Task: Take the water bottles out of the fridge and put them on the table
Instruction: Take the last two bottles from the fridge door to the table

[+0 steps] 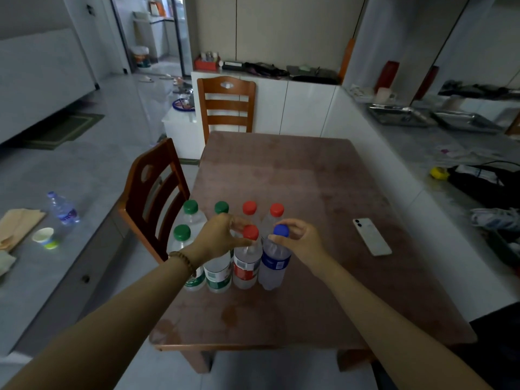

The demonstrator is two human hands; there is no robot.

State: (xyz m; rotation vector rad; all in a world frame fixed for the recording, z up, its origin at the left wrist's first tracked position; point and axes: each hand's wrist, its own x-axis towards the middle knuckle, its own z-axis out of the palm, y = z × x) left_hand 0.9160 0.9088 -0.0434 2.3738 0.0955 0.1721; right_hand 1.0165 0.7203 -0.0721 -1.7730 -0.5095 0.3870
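Several water bottles stand upright in two rows on the left part of the brown table (309,192). The front row ends with a red-capped bottle (247,266) and a blue-capped bottle (274,264). My left hand (222,237) curls round the neck of the red-capped bottle, just below its cap. My right hand (299,240) pinches the blue-capped bottle at its cap with thumb and fingertips. Green-capped bottles (182,233) stand to the left, partly hidden by my left arm. Two more red-capped bottles (250,208) stand behind.
A white phone (372,236) lies on the table to the right. Two wooden chairs stand at the table's left side (152,192) and far end (226,105). On the left counter stand a small bottle (63,209) and a paper cup (45,237).
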